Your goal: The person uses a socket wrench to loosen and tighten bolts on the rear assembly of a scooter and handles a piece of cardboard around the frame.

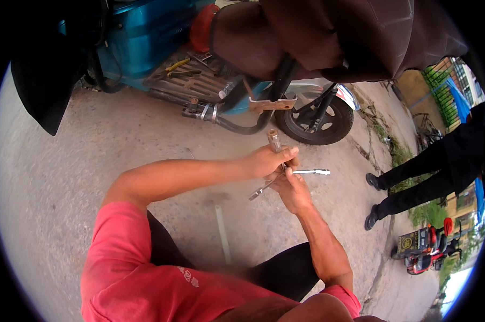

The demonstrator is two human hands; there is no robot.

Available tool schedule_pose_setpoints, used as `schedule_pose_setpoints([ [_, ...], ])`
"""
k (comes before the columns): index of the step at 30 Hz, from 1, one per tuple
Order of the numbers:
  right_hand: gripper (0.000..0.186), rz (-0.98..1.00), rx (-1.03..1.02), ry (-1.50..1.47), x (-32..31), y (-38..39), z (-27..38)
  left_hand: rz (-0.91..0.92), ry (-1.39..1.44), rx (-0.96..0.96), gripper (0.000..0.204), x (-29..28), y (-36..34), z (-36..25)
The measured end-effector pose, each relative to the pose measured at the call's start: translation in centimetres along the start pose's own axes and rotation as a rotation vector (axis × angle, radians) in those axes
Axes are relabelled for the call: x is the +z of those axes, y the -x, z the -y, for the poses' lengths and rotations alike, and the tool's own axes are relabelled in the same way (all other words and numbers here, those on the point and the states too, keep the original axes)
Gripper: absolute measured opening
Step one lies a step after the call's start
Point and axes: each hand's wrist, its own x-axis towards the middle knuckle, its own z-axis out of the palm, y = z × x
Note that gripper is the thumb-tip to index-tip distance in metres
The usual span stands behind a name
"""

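Note:
Above my knees, both hands are on a three-way socket wrench (307, 172). One chromed arm points right, and another with a dull end slants down to the left. A thicker, brownish socket end points up toward the vehicle. My left hand (269, 162) is closed around the upper part, just below that socket end. My right hand (293, 190) grips near the middle where the arms meet, with its thumb pointing up. The fingers partly hide the joint. Just beyond my hands stands a teal scooter (140, 40), with a rusty metal bracket (272, 103) by its front frame.
Yellow-handled pliers (178, 65) and other tools lie on the scooter's footboard (191, 83). Its front wheel (320, 122) stands ahead of me, under a brown cover (307, 32). A person in black trousers (425, 169) stands at right, near a parked red scooter (422, 263).

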Motion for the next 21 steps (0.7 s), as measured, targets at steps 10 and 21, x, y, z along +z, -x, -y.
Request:
schedule_pose_setpoints([
  [10, 0.03, -0.179, 0.055, -0.236, -0.5, 0.1, 0.8, -0.139, -0.016, 0.166, 0.044, -5.5, 4.1, -0.8],
  [21, 0.03, -0.287, -0.005, -0.054, -0.6, -0.3, 1.3, -0.194, -0.061, 0.11, 0.036, -7.9, 4.3, 0.2],
])
